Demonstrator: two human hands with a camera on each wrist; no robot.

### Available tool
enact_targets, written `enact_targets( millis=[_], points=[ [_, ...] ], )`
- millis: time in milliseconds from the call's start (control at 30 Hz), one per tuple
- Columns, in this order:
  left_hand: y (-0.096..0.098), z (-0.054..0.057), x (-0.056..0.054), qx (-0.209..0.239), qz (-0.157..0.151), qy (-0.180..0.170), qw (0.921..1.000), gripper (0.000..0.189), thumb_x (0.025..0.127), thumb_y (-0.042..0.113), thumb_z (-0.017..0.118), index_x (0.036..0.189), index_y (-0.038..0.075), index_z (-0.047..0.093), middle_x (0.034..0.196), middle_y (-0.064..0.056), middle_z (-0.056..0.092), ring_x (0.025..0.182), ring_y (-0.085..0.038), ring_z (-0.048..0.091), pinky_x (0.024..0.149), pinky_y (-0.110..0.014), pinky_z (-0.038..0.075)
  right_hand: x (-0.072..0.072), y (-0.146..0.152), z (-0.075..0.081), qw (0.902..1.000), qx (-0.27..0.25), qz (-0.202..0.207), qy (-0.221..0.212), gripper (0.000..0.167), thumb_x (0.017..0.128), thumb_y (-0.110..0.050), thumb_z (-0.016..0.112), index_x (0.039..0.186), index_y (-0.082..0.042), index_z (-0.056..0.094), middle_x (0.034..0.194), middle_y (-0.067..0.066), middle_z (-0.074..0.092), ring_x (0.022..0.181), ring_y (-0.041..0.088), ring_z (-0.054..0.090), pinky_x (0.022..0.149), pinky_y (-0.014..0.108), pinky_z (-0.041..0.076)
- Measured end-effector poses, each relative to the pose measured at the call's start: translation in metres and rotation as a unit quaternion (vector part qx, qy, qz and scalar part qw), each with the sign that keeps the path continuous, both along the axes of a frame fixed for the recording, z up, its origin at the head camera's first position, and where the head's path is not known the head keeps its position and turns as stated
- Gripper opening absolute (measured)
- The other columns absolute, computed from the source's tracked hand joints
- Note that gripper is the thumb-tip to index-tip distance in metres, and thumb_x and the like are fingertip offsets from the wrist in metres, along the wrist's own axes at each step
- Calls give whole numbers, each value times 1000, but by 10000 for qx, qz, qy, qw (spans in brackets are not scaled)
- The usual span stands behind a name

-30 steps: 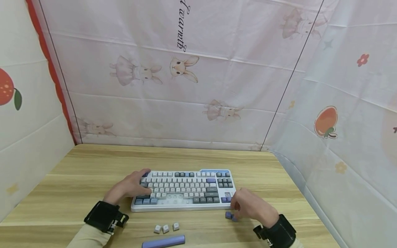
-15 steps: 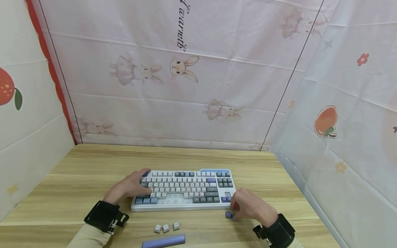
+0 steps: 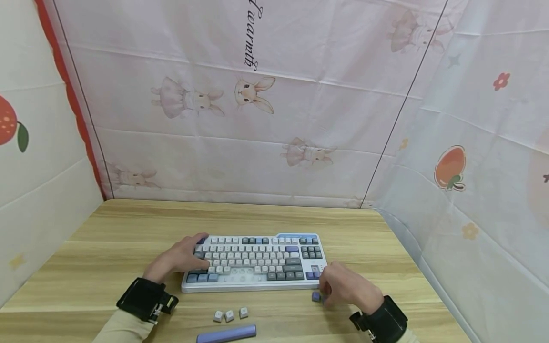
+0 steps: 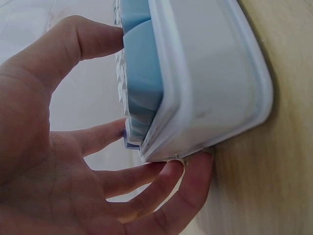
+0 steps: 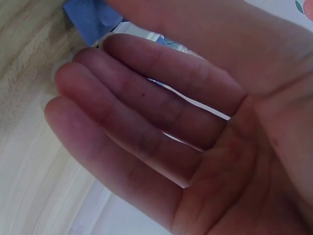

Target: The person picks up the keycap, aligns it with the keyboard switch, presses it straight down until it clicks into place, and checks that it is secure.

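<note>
A white keyboard with white, grey, blue and purple keycaps lies on the wooden table. Bare gaps show in its lower middle and above the arrow keys. My left hand holds its left end, thumb on the keys and other fingers at the edge, as the left wrist view shows. By the front right corner my right hand pinches a small blue-purple keycap between thumb and forefinger, mostly hidden in the head view. Another purple keycap sits just left of those fingertips.
Several loose parts lie in front of the keyboard: three white keycaps and a long purple spacebar keycap near the table's front edge. Printed cloth hangs behind the table and at both sides.
The right fingers have shifted slightly over the keycap at the right, which is now more covered. The left hand and keyboard stay put.
</note>
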State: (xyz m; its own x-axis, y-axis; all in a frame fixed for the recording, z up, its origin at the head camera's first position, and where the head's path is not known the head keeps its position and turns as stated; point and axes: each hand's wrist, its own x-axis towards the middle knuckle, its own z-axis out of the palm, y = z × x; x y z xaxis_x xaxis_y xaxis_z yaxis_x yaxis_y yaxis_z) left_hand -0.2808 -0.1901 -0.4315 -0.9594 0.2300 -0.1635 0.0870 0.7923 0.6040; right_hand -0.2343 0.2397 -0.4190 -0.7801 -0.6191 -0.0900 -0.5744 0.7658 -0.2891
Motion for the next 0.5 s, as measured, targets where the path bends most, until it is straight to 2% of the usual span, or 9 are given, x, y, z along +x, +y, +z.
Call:
enact_targets(
  millis=[200, 500],
  points=[
    [0, 0, 0, 18, -32, 6, 10000, 89, 82, 24, 80, 157, 1, 35, 154, -36, 39, 137, -51, 44, 110, -68, 39, 0, -1, -1, 9995, -16, -139, -291, 17, 66, -5, 92, 74, -11, 78, 65, -10, 65, 59, -3, 49, 55, 17, 46],
    [-1, -1, -1, 23, -49, -4, 10000, 90, 82, 23, 80, 157, 0, 35, 154, -38, 38, 136, -51, 44, 110, -68, 39, 0, -1, -1, 9990, -32, -224, -395, 13, 70, -3, 89, 74, -12, 81, 62, -13, 60, 57, -1, 45, 53, 17, 42]
  ],
)
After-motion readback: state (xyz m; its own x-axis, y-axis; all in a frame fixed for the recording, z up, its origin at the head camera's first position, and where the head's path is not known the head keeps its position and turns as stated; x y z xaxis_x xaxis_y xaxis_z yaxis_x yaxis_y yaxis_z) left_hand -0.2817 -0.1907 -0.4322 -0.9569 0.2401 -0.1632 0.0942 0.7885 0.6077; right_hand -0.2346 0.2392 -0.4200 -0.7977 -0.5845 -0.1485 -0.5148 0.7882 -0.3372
